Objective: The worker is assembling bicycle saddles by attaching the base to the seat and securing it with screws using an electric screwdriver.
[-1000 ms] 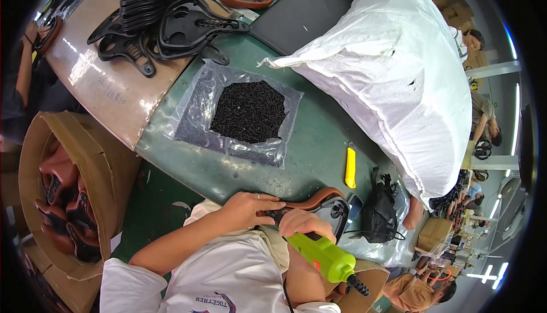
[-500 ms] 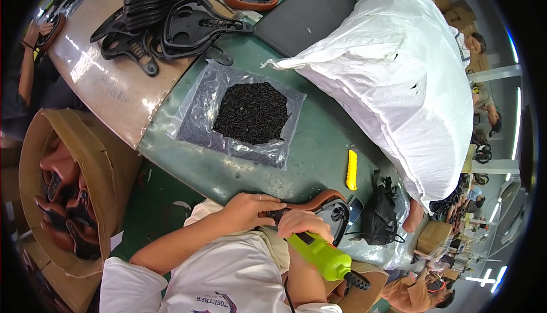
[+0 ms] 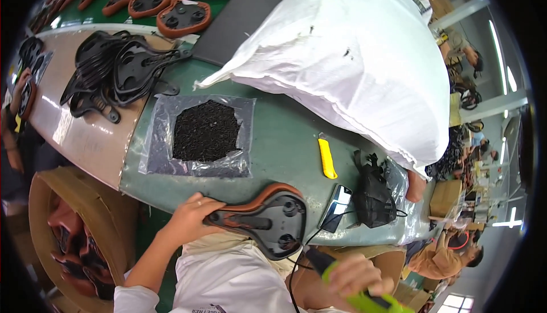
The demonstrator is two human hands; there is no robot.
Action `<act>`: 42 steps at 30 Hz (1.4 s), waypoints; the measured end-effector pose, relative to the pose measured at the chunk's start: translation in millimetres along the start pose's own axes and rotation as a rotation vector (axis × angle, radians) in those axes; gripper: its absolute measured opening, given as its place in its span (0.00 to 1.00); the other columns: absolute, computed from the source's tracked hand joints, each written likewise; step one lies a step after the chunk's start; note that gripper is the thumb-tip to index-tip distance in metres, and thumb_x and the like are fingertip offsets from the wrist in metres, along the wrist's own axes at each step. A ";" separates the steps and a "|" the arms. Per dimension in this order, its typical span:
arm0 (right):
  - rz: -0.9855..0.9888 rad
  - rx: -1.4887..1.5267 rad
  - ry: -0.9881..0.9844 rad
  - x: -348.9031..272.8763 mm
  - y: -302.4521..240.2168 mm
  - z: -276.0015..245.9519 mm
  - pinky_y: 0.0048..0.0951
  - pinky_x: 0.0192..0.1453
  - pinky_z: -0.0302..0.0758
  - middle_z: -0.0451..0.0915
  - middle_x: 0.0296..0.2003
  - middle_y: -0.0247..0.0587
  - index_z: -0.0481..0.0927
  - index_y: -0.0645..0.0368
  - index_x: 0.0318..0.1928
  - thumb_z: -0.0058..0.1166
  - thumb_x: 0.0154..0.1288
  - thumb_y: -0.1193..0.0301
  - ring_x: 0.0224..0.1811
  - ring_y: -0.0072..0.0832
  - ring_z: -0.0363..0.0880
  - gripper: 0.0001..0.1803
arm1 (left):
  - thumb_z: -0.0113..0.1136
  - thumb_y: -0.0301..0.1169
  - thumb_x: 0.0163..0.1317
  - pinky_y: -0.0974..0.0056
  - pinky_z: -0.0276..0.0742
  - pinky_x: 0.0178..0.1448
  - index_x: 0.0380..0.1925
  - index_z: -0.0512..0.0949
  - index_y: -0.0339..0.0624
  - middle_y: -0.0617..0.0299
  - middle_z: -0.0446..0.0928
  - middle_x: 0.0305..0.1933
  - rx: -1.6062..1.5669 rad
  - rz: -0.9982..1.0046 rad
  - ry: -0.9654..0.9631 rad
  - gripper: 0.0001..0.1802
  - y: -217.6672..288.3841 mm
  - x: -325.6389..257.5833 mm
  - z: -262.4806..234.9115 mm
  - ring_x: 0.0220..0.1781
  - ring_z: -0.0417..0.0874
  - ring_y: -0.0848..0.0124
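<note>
Green workbench [image 3: 285, 142], left hand [image 3: 191, 219] clasping bicycle saddle [image 3: 268, 219], right hand [image 3: 356, 276] gripping green power tool [image 3: 364, 299]

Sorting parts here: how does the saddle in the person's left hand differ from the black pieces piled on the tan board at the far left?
The saddle, gripped at its narrow end by the left hand, has a brown cover edging its black underside; the black pieces are bare black throughout. The saddle is a single piece at the near edge of the green table; the black pieces lie stacked, overlapping. Both show a similar saddle outline.
</note>
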State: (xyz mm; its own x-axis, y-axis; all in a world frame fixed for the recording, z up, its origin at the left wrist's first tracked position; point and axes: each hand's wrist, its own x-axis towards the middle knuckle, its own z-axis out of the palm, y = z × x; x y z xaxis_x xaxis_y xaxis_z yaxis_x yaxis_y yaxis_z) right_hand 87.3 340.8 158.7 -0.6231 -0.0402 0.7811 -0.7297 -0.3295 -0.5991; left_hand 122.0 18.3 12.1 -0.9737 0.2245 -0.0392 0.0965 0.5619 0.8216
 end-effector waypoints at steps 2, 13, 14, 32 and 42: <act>0.469 0.127 0.072 -33.2 21.7 -25.6 0.36 0.34 0.77 0.81 0.32 0.39 0.73 0.55 0.60 0.58 0.62 0.29 0.28 0.31 0.79 0.45 | 0.86 0.41 0.44 0.52 0.81 0.61 0.55 0.86 0.38 0.52 0.87 0.53 0.014 -0.015 -0.051 0.37 4.8 7.2 -8.9 0.56 0.83 0.51; 0.254 -0.194 0.143 -78.7 83.5 -16.4 0.45 0.49 0.86 0.82 0.41 0.47 0.57 0.52 0.76 0.72 0.69 0.69 0.38 0.41 0.86 0.43 | 0.74 0.33 0.59 0.49 0.79 0.53 0.35 0.83 0.36 0.51 0.82 0.40 0.532 0.038 0.245 0.12 9.1 116.3 -38.4 0.47 0.83 0.52; 0.305 -0.147 0.126 -78.7 78.4 -17.1 0.44 0.48 0.87 0.83 0.42 0.50 0.58 0.53 0.75 0.70 0.67 0.76 0.41 0.42 0.88 0.42 | 0.72 0.32 0.59 0.50 0.78 0.51 0.32 0.82 0.37 0.52 0.81 0.39 0.870 0.018 0.323 0.10 4.5 124.8 -37.1 0.45 0.82 0.53; 0.384 -0.127 0.105 -71.4 26.1 -28.9 0.40 0.38 0.82 0.81 0.33 0.47 0.62 0.55 0.67 0.68 0.61 0.88 0.29 0.37 0.81 0.39 | 0.59 0.27 0.71 0.42 0.69 0.45 0.29 0.76 0.39 0.45 0.76 0.33 0.542 0.214 0.379 0.09 41.4 102.4 -8.4 0.37 0.75 0.45; 0.255 0.097 0.107 -57.3 11.4 -12.3 0.42 0.36 0.81 0.81 0.33 0.49 0.60 0.53 0.68 0.68 0.64 0.85 0.28 0.38 0.80 0.39 | 0.71 0.32 0.56 0.63 0.71 0.43 0.38 0.85 0.43 0.67 0.79 0.37 0.337 0.805 -0.072 0.10 117.3 60.5 64.6 0.39 0.78 0.69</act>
State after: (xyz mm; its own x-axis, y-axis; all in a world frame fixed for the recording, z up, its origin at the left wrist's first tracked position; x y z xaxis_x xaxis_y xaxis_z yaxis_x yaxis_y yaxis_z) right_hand 111.2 350.9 105.0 -0.8128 -0.0352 0.5815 -0.5186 -0.4108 -0.7498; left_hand 87.7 149.2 69.3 -0.5694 0.6975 0.4350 0.8158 0.4144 0.4034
